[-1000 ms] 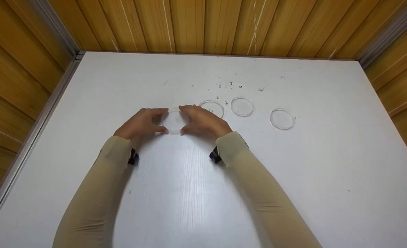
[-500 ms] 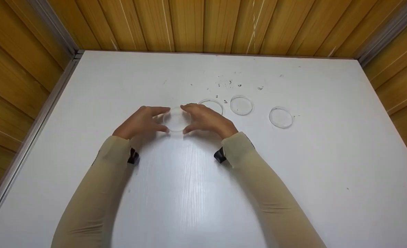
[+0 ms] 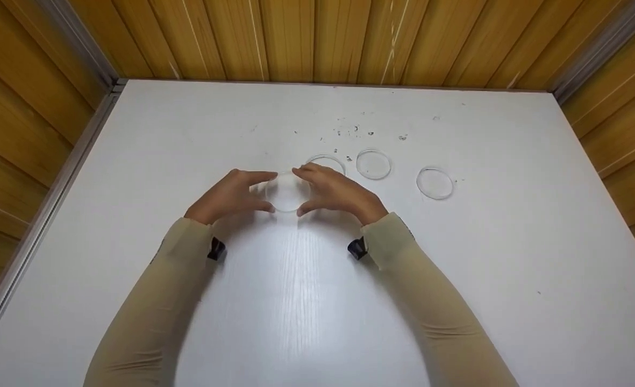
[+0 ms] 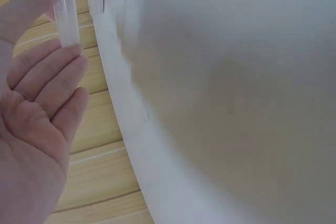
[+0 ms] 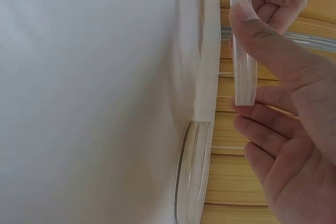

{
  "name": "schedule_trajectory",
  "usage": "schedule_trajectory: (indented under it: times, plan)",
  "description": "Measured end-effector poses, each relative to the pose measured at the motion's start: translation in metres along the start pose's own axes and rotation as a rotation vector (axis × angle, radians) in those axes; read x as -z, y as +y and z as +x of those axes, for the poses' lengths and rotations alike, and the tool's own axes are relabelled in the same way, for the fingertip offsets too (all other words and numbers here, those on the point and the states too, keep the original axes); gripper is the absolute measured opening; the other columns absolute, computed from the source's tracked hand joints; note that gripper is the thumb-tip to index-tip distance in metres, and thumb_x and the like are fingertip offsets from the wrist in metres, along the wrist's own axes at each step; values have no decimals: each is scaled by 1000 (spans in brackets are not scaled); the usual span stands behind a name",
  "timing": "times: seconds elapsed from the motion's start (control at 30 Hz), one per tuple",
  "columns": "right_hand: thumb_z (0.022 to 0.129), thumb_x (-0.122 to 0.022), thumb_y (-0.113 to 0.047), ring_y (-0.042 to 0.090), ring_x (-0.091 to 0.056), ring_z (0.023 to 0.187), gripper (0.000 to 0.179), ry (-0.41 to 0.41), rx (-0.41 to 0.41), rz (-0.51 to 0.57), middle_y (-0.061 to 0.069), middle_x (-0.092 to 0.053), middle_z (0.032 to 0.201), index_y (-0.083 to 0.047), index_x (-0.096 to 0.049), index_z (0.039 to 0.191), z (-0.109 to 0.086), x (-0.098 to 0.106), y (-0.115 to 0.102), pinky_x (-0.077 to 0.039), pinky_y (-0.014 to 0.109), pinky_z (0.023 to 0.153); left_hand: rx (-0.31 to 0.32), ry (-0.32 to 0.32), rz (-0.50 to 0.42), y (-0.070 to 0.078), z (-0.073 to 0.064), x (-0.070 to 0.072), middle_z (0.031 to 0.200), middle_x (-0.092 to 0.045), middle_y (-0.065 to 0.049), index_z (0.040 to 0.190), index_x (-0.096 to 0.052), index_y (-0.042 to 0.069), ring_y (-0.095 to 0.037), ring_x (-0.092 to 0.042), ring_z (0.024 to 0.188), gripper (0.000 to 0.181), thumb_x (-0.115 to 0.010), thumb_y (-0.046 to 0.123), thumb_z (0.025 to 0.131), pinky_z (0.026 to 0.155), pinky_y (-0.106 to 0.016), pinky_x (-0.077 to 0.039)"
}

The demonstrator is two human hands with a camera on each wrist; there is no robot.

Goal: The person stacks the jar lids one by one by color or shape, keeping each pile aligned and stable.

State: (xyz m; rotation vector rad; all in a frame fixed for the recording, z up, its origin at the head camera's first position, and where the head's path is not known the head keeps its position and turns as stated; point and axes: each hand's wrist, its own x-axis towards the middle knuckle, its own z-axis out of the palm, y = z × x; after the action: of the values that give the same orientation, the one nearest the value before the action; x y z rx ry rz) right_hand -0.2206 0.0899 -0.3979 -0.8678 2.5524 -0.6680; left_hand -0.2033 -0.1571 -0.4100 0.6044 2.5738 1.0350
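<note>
A clear round petri dish is held between both hands at the middle of the table, raised off the surface. My left hand pinches its left side, thumb at the near edge and fingers at the far edge. On the opposite side my right hand pinches the rim in the same way. Seen edge-on in the right wrist view, the dish has frosted, translucent walls. The left wrist view shows only part of the dish against the fingertips. Just behind my right hand lies another dish, partly hidden by it.
Two more clear round dishes lie to the right, one nearer dish and one farther dish. Small dark specks are scattered towards the back of the white table. Wood-patterned panels stand along the back and sides.
Both hands have moved slightly to the right with the dish between them. The other dishes lie where they were on the table.
</note>
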Motion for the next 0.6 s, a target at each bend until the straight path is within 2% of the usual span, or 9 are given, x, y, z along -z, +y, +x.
schedule_trajectory:
  times: [0.13, 0.3, 0.4, 0.6]
  plan:
    - [76, -80, -41, 24, -34, 140, 92, 3, -1, 18, 7, -36, 153, -12, -34, 150, -8, 0, 5, -29, 37, 116, 8, -14, -2, 5, 1, -5, 141, -54, -7, 141, -50, 13, -23, -45, 134, 73, -81, 30, 77, 110, -43, -37]
    - [76, -80, -39, 22, -39, 137, 90, 18, 24, 45, 5, -40, 149, -10, -36, 149, -18, 0, 11, -32, 37, 114, -16, -13, 4, 10, 4, -12, 138, -56, -7, 139, -52, 12, -20, -49, 131, 72, -81, 29, 77, 109, -41, -39]
    - [75, -81, -39, 22, -42, 135, 90, 31, 41, 25, 6, -43, 147, -9, -37, 148, -22, 0, 15, -33, 37, 113, -29, -10, 20, 12, 6, -16, 138, -56, -7, 138, -53, 11, -19, -51, 130, 72, -82, 30, 76, 108, -41, -40]
    - [75, -80, -42, 25, -38, 138, 91, 21, 12, -12, 7, -40, 150, -12, -37, 148, -30, -1, 21, -31, 38, 115, -56, -10, 61, 19, 11, -24, 137, -57, -8, 137, -54, 9, -20, -52, 128, 71, -83, 30, 75, 107, -39, -41]
